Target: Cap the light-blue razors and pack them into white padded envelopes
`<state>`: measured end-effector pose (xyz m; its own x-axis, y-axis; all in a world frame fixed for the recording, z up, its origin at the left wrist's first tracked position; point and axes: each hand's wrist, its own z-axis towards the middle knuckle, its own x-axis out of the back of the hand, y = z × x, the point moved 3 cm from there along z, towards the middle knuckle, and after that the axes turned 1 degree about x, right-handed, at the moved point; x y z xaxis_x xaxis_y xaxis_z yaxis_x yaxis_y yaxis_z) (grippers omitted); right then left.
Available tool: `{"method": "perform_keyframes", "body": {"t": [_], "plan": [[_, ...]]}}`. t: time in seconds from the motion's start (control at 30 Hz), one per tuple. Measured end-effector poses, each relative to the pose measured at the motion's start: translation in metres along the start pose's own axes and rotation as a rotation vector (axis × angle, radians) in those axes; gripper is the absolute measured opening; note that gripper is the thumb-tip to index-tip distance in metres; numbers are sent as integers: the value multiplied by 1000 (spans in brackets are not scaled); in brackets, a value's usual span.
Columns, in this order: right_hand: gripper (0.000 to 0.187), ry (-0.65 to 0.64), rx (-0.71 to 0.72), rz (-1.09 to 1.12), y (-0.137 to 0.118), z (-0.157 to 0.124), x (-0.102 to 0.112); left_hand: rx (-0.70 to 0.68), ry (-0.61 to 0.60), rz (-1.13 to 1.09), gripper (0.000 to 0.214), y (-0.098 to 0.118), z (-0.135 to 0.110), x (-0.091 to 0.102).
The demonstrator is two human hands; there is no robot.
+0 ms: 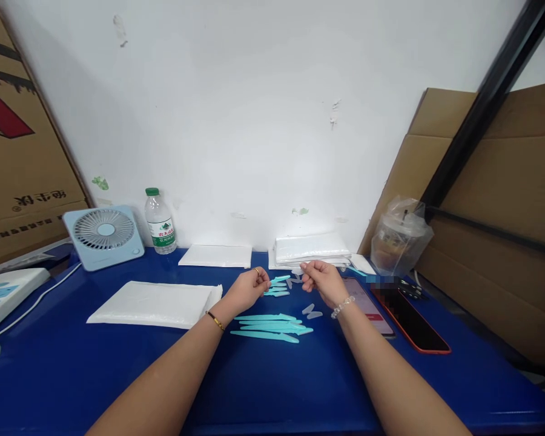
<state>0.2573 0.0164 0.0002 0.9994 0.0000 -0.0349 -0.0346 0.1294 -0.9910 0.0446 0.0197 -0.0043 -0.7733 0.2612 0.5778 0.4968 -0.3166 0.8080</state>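
My left hand [249, 289] is closed in a pinch on a turquoise plastic stick [280, 279] that points right. My right hand [321, 280] is also closed in a pinch a short way to the right, on something small that I cannot make out. Between and below the hands lie a few short turquoise pieces [277, 292]. Nearer to me, several long turquoise sticks [272, 326] lie side by side on the blue table [118, 375]. Two small clear caps [312, 312] rest beside my right wrist.
White padded envelopes lie at the left [154, 303] and at the back [216, 256], [311, 248]. A small blue fan [104, 235] and a water bottle [160, 221] stand by the wall. Two phones [409, 320] lie right. A bagged drink cup [399, 236] and cardboard [495, 242] stand behind.
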Motion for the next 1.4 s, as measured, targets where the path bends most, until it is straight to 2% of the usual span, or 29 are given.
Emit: {"method": "perform_keyframes", "body": {"t": [0.27, 0.37, 0.47, 0.53, 0.6, 0.63, 0.7, 0.8, 0.93, 1.13, 1.4], "plan": [[39, -106, 4, -43, 9, -4, -18, 1, -26, -28, 25, 2, -1, -3], [38, -187, -10, -83, 14, -4, -25, 12, -44, -10, 24, 3, -2, -5], [35, -244, 24, -287, 12, -3, -21, -1, 34, 176, 21, 4, -2, -1], [32, -245, 112, -506, 6, -3, -11, -17, 123, 344, 18, 5, -3, 4], [27, -315, 170, -690, 0, -3, 1, -51, 164, 445, 22, 9, -5, 7], [24, -391, 169, -752, -2, -4, 6, -75, 140, 462, 27, 11, -7, 7], [22, -521, 137, -833, -1, -6, 14, -133, 8, 452, 32, 15, -11, 4], [17, -557, 71, -880, 4, -6, 18, -173, -192, 427, 22, 16, -17, -5], [15, -514, -25, -786, 11, -4, 15, -106, -214, 396, 12, 12, -17, -10], [27, -535, -101, -400, 1, -8, 5, 11, -81, 311, 19, 7, -11, -3], [33, -462, -101, -261, 2, -4, 6, 54, -80, 291, 21, 2, -9, 2]]}}
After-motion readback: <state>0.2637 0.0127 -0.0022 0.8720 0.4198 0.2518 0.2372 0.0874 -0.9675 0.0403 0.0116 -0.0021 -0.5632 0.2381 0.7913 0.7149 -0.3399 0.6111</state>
